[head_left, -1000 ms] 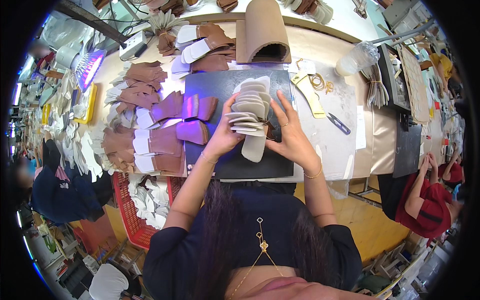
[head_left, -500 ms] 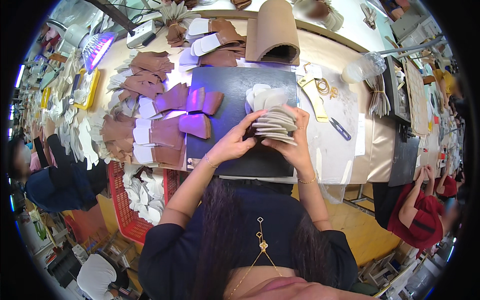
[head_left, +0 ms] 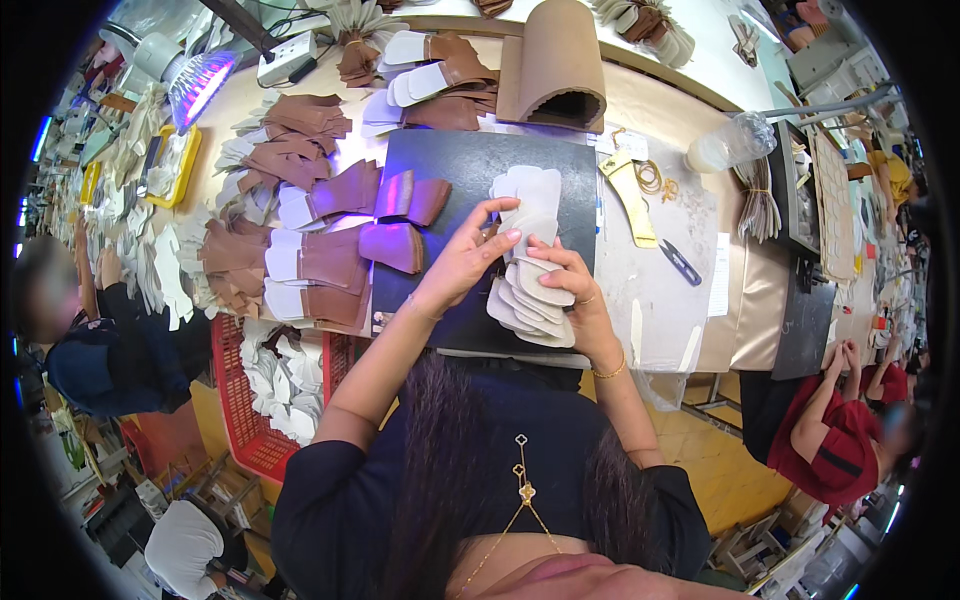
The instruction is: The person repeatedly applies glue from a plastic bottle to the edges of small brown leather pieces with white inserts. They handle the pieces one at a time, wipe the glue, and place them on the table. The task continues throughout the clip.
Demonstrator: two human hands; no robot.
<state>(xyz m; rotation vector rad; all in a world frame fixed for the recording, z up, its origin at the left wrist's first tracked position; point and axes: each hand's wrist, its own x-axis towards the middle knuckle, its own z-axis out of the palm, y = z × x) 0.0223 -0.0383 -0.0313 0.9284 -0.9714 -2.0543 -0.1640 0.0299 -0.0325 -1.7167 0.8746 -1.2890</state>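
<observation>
Over the black board (head_left: 450, 165), my right hand (head_left: 578, 285) is closed on a fanned stack of pale, rounded flat pieces (head_left: 530, 305), thumb and fingers at its right edge. The stack hangs tilted toward me. My left hand (head_left: 465, 255) pinches the edge of a pale flat piece (head_left: 528, 225) between thumb and fingers, just above the stack. Farther up lie more overlapping pale pieces (head_left: 530, 183) on the board. Brown flared pieces (head_left: 392, 248) rest on its left edge, beside my left hand.
Fanned brown and white pieces (head_left: 310, 210) cover the table on the left. A brown half-round tunnel form (head_left: 555, 60) stands at the back. On the right lie snips (head_left: 681, 262), a yellow strip (head_left: 630, 205) and a plastic bottle (head_left: 730, 142). A red crate (head_left: 240, 400) sits below left.
The stack, held upright between both hands before, is now lowered and spread out in my right hand. My left hand has shifted up off it to an upper piece.
</observation>
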